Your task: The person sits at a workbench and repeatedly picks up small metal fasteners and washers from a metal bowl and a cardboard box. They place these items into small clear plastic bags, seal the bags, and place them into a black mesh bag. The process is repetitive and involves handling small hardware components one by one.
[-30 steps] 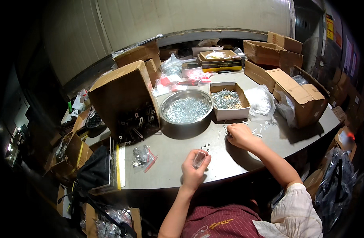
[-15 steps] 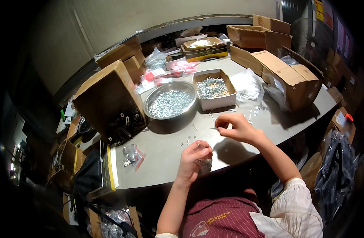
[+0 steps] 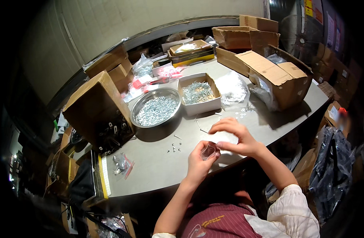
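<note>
My left hand (image 3: 198, 162) is closed around a small clear plastic bag (image 3: 208, 152), whose mouth gapes upward. To its right is my right hand (image 3: 239, 139), fingers curved and apart, with the thumb at the bag's edge. A screw (image 3: 204, 131) shows just beside the right index fingertip; whether it touches the finger I cannot tell. Left of the hands, several small metal pieces (image 3: 173, 148) and a loose screw (image 3: 177, 137) lie on the grey table (image 3: 150, 170). Behind them stand a steel bowl (image 3: 134, 122) of small metal parts and a white box (image 3: 204, 107) of screws.
A tipped carton (image 3: 84, 95) with metal parts stands left, near small filled bags (image 3: 122, 164). Beyond the right hand are flat washers (image 3: 242, 114), a bag of white pieces (image 3: 231, 89) and an open carton (image 3: 285, 79). The table's front edge curves before me.
My right hand has come down to the bag, and its pinched fingers have spread. My left hand has turned the bag so its mouth faces up. The whole view has shifted slightly.
</note>
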`<state>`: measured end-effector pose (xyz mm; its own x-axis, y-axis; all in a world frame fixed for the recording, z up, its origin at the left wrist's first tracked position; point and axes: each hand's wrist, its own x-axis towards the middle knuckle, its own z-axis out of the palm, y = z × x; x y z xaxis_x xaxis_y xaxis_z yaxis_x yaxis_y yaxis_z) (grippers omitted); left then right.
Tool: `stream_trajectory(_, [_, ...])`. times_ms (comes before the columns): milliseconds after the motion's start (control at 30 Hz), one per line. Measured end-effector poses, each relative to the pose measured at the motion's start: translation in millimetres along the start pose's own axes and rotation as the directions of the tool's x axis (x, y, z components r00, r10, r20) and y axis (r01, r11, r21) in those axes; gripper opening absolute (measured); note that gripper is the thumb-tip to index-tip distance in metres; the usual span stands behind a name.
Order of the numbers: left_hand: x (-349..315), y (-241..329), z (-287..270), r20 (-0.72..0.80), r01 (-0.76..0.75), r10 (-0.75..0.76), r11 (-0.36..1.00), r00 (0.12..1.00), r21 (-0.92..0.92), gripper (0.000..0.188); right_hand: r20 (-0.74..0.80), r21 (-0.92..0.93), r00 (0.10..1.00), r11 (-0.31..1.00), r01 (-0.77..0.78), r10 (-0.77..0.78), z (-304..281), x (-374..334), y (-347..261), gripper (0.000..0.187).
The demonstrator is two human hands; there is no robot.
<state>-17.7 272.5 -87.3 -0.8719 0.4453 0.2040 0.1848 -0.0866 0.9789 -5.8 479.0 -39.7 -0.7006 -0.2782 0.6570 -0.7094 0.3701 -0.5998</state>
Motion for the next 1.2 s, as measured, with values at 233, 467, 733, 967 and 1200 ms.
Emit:
stream_trajectory(233, [-1.4,-13.7,5.3,0.003,-0.017,0.017,0.998,1.000,0.063,0.028,-0.135,-0.512,0.975,0.830,-0.220,0.175,-43.8,-10.5,77.1,0.018])
stream_trajectory(467, [2.5,-25.5,7.1,0.013,0.005,-0.006,1.000,1.000,0.016,0.028,0.118,-0.843,0.976,0.537,0.002,0.182,-13.6,-10.3,118.8,0.014])
stream_trajectory(733, [-2.5,3.4,11.9,-0.021,0.116,-0.118,0.990,0.993,-0.080,0.016,0.304,-0.849,0.951,0.470,0.243,0.056,2.9,1.3,91.7,0.011])
stream_trajectory(967, [1.1,-10.5,11.3,-0.092,-0.002,0.008,0.997,0.996,0.071,0.022,0.022,-0.154,0.984,0.972,0.176,-0.175,-8.5,7.7,18.2,0.013])
stream_trajectory(1200, [-1.0,-19.1,5.1,-0.104,0.025,-0.026,1.000,0.994,-0.004,0.021,-0.024,-0.265,0.995,0.961,0.083,-0.092,-15.5,-3.5,25.6,0.024])
